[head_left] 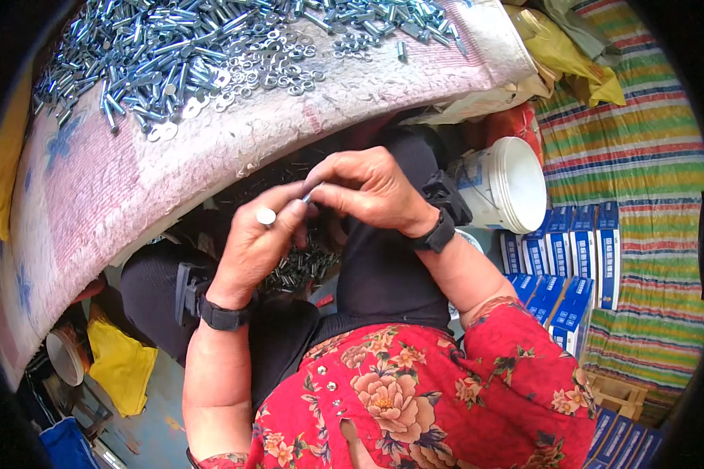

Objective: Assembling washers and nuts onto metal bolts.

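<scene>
Both my hands meet over my lap, in front of the cloth-covered table. My left hand [260,244] is closed round a metal bolt [266,216], whose pale round head shows beside the thumb. My right hand [374,187] pinches the other end of the bolt between thumb and forefinger; whether a small nut or washer sits there is hidden by the fingertips. Beneath the hands lies a dark heap of metal bolts [305,267] between my legs.
On the table cloth [203,160] lie a large pile of bolts [164,62], loose washers [192,107] and small nuts [352,47]. A white bucket [522,186] stands at the right, near stacked blue-and-white boxes [559,258]. A yellow cloth [121,363] hangs at lower left.
</scene>
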Available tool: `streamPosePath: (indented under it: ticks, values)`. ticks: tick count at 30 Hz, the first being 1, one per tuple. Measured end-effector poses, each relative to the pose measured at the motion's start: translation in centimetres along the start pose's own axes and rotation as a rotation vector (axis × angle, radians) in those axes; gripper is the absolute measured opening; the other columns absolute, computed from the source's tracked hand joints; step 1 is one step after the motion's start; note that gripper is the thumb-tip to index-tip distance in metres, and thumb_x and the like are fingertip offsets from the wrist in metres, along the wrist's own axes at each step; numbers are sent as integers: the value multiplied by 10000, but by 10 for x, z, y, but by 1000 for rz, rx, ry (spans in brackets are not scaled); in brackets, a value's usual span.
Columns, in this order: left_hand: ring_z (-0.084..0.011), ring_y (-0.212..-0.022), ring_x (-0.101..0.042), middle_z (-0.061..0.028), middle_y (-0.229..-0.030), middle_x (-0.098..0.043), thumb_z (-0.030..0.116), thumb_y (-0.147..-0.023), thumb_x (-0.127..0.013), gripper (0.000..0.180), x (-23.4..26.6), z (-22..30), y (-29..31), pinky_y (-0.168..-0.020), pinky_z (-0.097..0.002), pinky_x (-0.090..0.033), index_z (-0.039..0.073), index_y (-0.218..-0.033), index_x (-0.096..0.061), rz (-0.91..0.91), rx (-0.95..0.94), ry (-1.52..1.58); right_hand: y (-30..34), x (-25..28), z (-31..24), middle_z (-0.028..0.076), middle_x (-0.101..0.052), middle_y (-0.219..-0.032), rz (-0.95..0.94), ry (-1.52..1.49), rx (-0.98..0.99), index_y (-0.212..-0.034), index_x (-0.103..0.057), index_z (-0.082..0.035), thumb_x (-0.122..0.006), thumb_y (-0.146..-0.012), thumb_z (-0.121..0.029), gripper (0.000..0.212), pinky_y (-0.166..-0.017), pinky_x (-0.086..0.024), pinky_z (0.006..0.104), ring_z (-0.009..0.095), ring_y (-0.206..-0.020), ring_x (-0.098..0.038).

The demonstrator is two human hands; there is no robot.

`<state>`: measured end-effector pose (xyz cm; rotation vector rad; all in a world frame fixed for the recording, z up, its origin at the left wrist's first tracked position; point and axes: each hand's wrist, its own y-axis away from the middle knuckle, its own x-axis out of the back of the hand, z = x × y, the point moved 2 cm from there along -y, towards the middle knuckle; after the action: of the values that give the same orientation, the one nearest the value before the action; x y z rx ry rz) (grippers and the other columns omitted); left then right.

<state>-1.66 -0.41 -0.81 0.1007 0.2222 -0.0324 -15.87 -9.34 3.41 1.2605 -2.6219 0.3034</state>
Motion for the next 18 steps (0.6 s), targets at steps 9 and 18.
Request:
streamPosePath:
  ticks: [9, 18]
  values:
    - [-35, -491, -411, 19, -591, -482, 157, -901, -480, 185, -2, 1, -7, -442, -184, -324, 13, -957, -582, 6, 67, 16, -59, 148, 41, 69, -615, -653, 703, 931, 23, -967, -624, -34, -621, -780, -237, 276, -550, -460, 262, 139, -586, -582]
    - [-30, -539, -417, 29, -704, -517, 225, -904, -472, 252, 3, -4, -10, -456, -164, -299, 35, -1052, -545, 52, 75, 108, -65, 129, 33, 35, -593, -697, 364, 476, -93, -968, -546, 14, -560, -790, -71, 198, -527, -437, 212, 70, -607, -552]
